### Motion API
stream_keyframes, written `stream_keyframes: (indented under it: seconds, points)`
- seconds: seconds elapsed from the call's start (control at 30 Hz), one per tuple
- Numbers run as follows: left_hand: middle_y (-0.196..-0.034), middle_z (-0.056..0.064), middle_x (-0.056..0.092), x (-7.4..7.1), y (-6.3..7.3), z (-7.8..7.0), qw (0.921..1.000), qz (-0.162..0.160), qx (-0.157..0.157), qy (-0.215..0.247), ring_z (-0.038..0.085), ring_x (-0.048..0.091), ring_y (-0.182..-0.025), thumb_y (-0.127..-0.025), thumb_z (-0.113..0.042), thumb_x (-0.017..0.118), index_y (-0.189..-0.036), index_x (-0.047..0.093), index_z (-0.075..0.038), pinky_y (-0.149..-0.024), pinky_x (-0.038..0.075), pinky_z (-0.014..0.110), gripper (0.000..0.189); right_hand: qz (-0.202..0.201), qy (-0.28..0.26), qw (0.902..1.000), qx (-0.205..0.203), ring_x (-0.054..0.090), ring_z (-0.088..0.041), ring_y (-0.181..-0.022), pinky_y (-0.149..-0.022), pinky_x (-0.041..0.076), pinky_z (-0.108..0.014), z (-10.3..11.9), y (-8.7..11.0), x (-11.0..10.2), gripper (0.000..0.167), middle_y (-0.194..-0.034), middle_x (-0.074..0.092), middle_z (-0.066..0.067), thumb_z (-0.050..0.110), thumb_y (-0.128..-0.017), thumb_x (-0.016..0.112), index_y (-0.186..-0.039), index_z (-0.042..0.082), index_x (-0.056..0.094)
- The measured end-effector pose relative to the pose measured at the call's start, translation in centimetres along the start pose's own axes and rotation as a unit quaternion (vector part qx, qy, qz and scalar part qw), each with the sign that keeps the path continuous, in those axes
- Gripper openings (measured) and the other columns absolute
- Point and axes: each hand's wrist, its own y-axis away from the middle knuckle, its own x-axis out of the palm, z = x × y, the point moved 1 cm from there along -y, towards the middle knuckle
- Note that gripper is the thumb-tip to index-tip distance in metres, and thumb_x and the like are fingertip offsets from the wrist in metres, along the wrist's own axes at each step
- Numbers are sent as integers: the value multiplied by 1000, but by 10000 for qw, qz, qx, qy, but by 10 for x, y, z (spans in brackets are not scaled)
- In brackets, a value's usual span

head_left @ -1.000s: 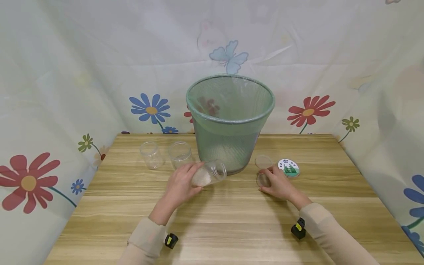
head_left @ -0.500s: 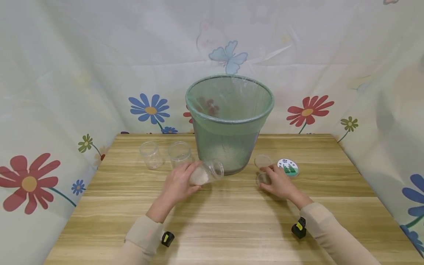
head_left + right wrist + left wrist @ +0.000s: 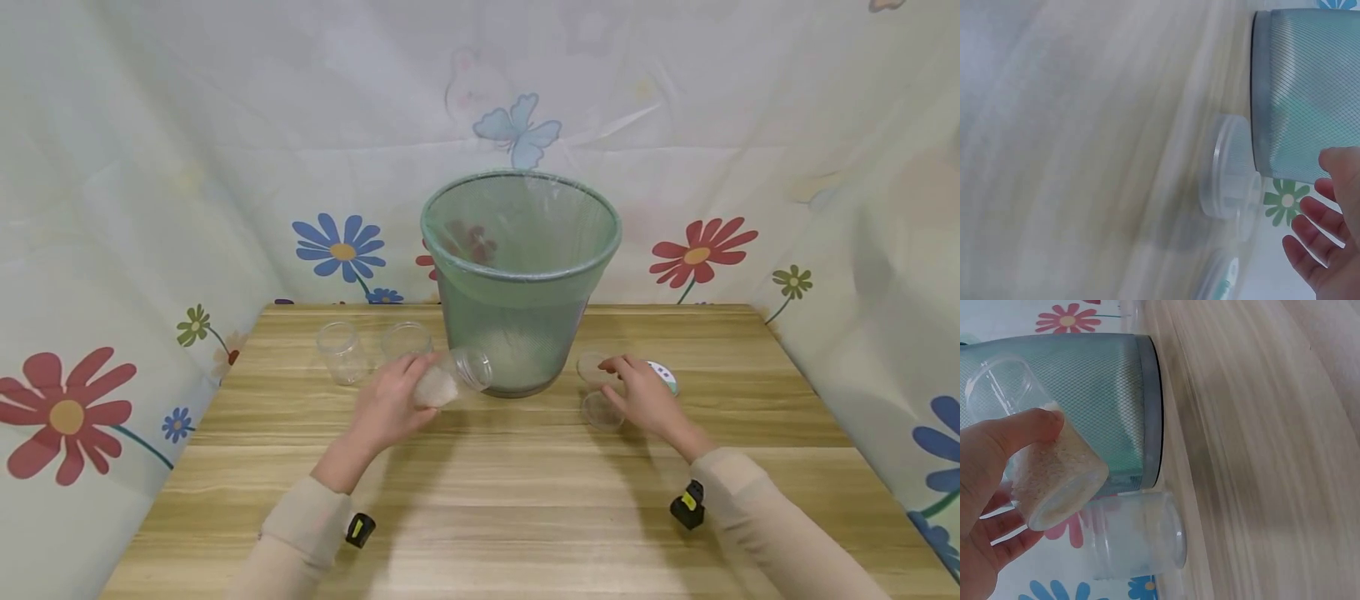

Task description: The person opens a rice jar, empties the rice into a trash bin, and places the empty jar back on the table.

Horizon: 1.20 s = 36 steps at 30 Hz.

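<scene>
Tilted in my left hand [image 3: 382,407] is a clear jar [image 3: 438,385] partly filled with white, rice-like grains. Its open mouth points up and right, and in the left wrist view my thumb and fingers grip the jar [image 3: 1063,465] round its side. My right hand [image 3: 647,404] hovers with relaxed fingers beside a clear round lid [image 3: 603,411], apart from it and holding nothing. Behind that one lies a second clear lid [image 3: 591,368]. A lid with a green and white print [image 3: 665,375] is partly hidden behind my right hand.
A green mesh bin [image 3: 517,325] with a clear liner stands at the back centre of the wooden table [image 3: 510,508]. Two clear jars, one at the left [image 3: 341,357] and one beside the bin [image 3: 405,337], stand upright. A flower-printed curtain surrounds the table.
My left hand has drawn the jar to the left, slightly towards me. My right hand has come off the near clear lid, moving up and right, and now covers part of the printed lid.
</scene>
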Motion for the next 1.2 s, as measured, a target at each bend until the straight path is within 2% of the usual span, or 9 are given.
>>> stream_keyframes:
  seconds: [0.17, 0.57, 0.8, 1.03, 1.2]
  points:
    - [-111, 11, 61, -9, -2, 6, 9999, 5, -146, -47, 29, 61, -95, -59, -25, 84, -123, 54, -12, -74, 52, 43, 72, -285, -42, 9996, -66, 61, -30, -81, -69, 53, -42, -2, -9, -10, 25, -92, 62, -17, 11, -82, 67, -103, -2, 61]
    - [-110, 14, 60, -31, -7, 23, 9991, 129, -286, -279, 32, 59, -97, -60, -27, 85, -125, 51, -10, -78, 50, 45, 75, -44, -155, 9996, 218, 62, -34, -83, -71, 52, -46, -9, -33, -39, 26, -98, 61, -20, 13, -88, 59, -109, -3, 57]
    - [-111, 14, 60, -45, -12, 32, 9984, 146, -421, -352, 34, 60, -92, -60, -26, 84, -124, 51, -9, -70, 52, 47, 74, -174, -65, 9997, 165, 63, -34, -80, -67, 53, -47, -7, -51, -60, 26, -94, 61, -21, 12, -88, 60, -108, -4, 57]
    - [-109, 17, 60, -62, -20, 40, 9977, 114, -320, -583, 34, 60, -92, -62, -27, 83, -127, 47, -8, -74, 51, 47, 77, -175, 91, 9998, 94, 64, -32, -78, -67, 54, -46, -2, -70, -81, 27, -93, 62, -21, 13, -88, 59, -109, -4, 57]
    - [-107, 18, 59, -72, -27, 45, 9971, 89, -253, -715, 34, 60, -87, -62, -28, 82, -130, 45, -7, -70, 52, 46, 80, -80, 149, 9994, 288, 64, -33, -79, -69, 53, -47, 4, -85, -97, 30, -96, 64, -21, 13, -89, 58, -114, -4, 56]
